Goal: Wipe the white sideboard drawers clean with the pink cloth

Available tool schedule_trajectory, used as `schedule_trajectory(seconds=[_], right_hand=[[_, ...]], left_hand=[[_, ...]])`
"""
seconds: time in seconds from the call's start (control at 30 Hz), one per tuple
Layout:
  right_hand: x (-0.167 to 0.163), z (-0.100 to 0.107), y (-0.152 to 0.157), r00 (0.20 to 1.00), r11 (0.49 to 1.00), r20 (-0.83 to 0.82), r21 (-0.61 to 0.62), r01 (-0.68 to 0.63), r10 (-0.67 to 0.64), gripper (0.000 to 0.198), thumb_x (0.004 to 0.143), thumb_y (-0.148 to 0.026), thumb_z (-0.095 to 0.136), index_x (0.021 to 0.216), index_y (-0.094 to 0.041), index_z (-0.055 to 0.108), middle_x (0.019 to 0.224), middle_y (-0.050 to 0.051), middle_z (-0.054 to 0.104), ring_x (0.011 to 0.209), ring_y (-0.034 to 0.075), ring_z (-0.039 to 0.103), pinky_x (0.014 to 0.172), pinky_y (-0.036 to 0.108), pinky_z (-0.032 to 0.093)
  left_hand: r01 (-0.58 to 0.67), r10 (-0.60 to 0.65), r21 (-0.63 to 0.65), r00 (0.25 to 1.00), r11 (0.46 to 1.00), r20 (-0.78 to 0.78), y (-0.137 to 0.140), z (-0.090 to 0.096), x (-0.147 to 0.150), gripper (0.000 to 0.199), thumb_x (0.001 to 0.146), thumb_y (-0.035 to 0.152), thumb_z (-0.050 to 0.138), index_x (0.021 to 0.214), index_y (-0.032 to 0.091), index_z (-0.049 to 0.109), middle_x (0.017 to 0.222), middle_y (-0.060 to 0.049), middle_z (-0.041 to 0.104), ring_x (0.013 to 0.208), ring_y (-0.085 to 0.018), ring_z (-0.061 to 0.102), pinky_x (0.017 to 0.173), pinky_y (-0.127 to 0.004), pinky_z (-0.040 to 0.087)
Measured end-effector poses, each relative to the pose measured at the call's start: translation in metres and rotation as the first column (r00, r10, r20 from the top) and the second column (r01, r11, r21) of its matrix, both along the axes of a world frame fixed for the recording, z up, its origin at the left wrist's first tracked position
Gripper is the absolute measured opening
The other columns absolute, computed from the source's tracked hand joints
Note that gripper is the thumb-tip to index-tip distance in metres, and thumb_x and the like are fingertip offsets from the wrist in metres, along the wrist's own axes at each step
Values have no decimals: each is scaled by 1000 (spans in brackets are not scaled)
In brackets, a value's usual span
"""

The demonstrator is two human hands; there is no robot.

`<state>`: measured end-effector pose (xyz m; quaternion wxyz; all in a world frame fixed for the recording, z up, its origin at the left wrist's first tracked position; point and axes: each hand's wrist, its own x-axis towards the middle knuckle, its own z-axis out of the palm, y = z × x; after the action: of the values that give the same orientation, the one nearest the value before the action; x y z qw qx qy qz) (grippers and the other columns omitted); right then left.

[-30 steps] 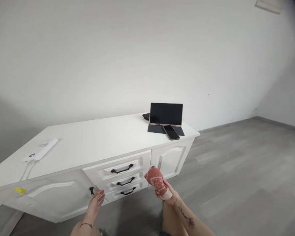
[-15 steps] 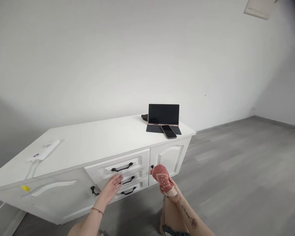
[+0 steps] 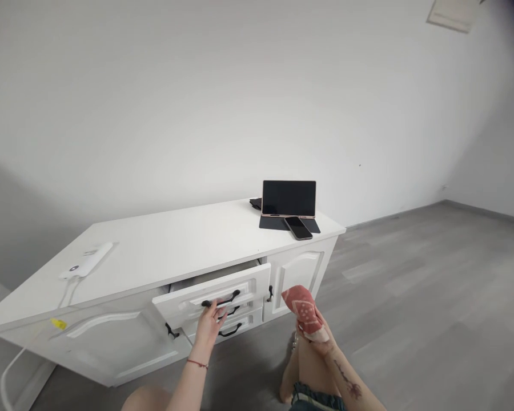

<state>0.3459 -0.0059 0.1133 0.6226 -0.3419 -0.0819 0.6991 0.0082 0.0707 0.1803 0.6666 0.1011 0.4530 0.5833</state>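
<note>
A left hand (image 3: 209, 328) hooks its fingers on the black bow-shaped handle (image 3: 229, 298) of a white panelled top drawer (image 3: 177, 308), opened only partway. Right of the drawer and outside it, a right hand (image 3: 320, 341) grips a red-and-white patterned fabric bundle (image 3: 305, 313), long axis slanting, red end aimed up-left drawerward, pale end down-right.

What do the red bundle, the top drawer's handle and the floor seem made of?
Red bundle: probably soft fabric, matte, with a woven-in or printed pale pattern and rounded folds.
Handle: likely metal, dark, slim and curved; coated plastic is possible.
Floor: perhaps laminate or vinyl, low sheen, judging by grey plank-like streaks.
</note>
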Motion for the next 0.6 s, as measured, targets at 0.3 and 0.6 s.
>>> schedule_trajectory(seconds=[0.3,0.6], right_hand=[[10,5,-28,978,982,-128,-113,151,-165,8,71,-23,64,70,-31,62,73,0,66,67,13,67,60,22,57],[28,65,-15,992,999,-123,-29,24,-28,15,75,-16,54,76,-31,56,66,-2,58,51,12,56,43,22,52]], left_hand=[[-48,49,-23,998,999,51,-55,-19,3,15,83,6,63,75,19,64,79,-4,76,68,-16,70,83,-36,58],[-85,89,-43,989,995,114,-93,-26,9,18,80,8,65,68,21,64,79,-5,76,89,-23,74,94,-39,55]])
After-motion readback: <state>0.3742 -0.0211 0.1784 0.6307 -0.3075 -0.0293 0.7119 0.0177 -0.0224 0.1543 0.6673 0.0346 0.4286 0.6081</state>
